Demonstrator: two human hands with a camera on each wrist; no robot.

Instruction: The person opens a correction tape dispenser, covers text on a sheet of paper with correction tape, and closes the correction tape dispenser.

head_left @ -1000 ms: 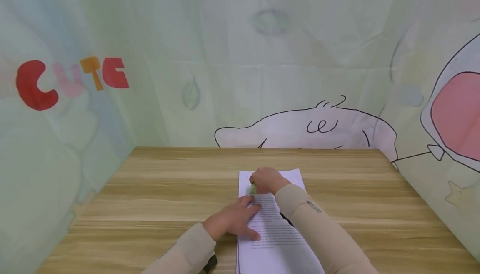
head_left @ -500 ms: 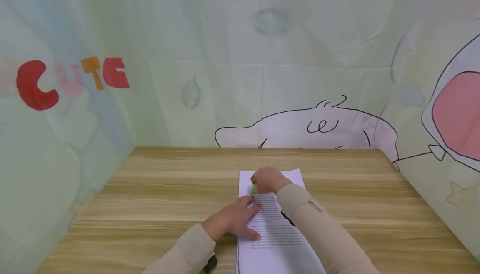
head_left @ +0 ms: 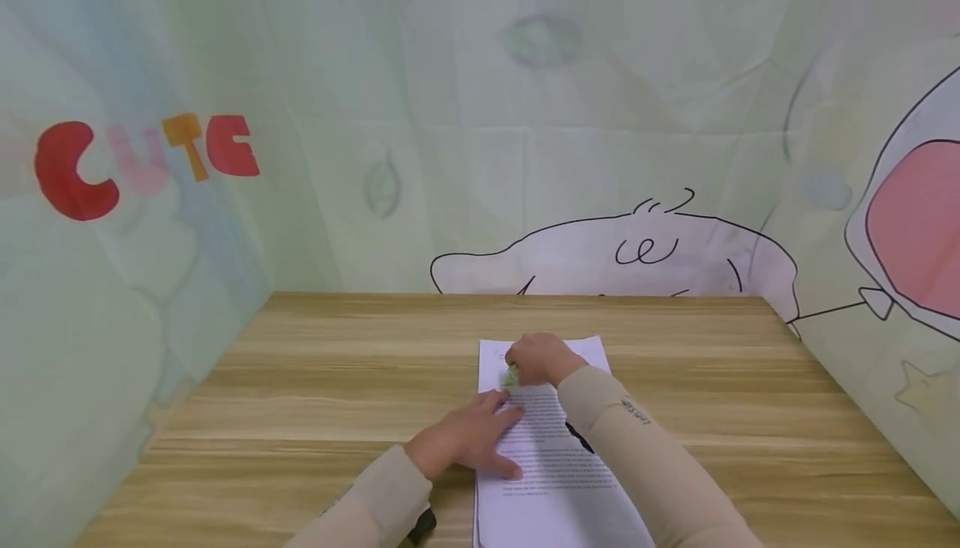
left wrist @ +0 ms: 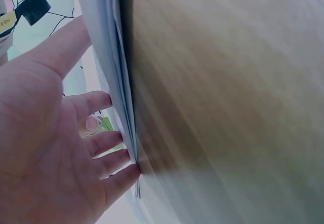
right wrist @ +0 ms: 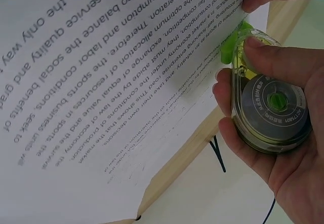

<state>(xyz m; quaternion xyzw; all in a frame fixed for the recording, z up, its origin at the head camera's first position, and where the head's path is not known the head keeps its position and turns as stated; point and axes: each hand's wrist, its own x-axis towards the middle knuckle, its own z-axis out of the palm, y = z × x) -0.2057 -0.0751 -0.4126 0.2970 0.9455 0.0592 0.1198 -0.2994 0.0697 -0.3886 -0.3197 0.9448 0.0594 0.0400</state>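
A correction tape [right wrist: 273, 107], clear-cased with a grey disc and green tip, sits in my right hand [head_left: 542, 359]. The right wrist view shows thumb and fingers gripping it from both sides, its green tip at the printed sheet. That sheet tops a stack of paper [head_left: 555, 519]; its lines of text show large and upside down in the right wrist view. My left hand [head_left: 468, 439] rests on the stack's left side with fingers spread. In the left wrist view, the left fingertips [left wrist: 104, 100] lie along the layered paper edge.
The wooden table [head_left: 337, 364] extends on both sides of the paper. Behind it hangs a pale green curtain [head_left: 465, 156] with a cartoon outline and coloured letters. A dark strap piece [head_left: 423, 525] shows by the left cuff.
My right hand and the correction tape have slid slightly to the right across the top part of the paper. The left hand stays where it was.
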